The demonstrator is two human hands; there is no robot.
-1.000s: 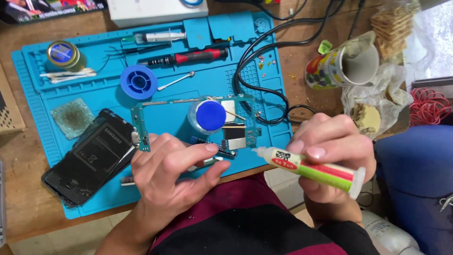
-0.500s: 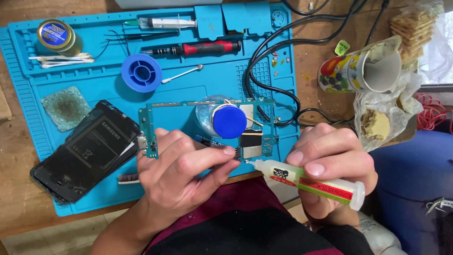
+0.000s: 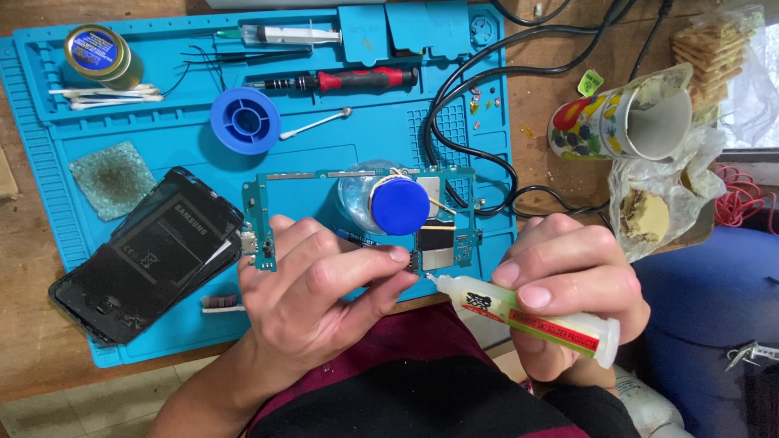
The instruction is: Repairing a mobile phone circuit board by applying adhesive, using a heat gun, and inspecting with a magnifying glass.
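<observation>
My left hand (image 3: 320, 296) pinches the lower edge of a blue-green phone circuit board (image 3: 261, 219) that frames a small clear bottle with a blue cap (image 3: 399, 205). My right hand (image 3: 572, 284) grips a white and green flux tube (image 3: 527, 316), whose nozzle tip touches the board's lower right corner beside my left fingertips. A dark phone body with its battery exposed (image 3: 150, 251) lies left of my left hand on the blue work mat (image 3: 49, 195).
On the mat lie a blue solder spool (image 3: 245, 120), a red-handled screwdriver (image 3: 349, 79), a syringe (image 3: 284, 34), a round tin (image 3: 101, 55), cotton swabs (image 3: 101, 96) and a sponge pad (image 3: 109, 178). Black cables (image 3: 471, 89), a fruit-patterned cup (image 3: 617, 122) and a plastic bag (image 3: 661, 203) sit right.
The view has shifted so the mat sits higher and closer. My right hand has brought the tube's tip in to the board's lower corner. My left hand keeps its hold.
</observation>
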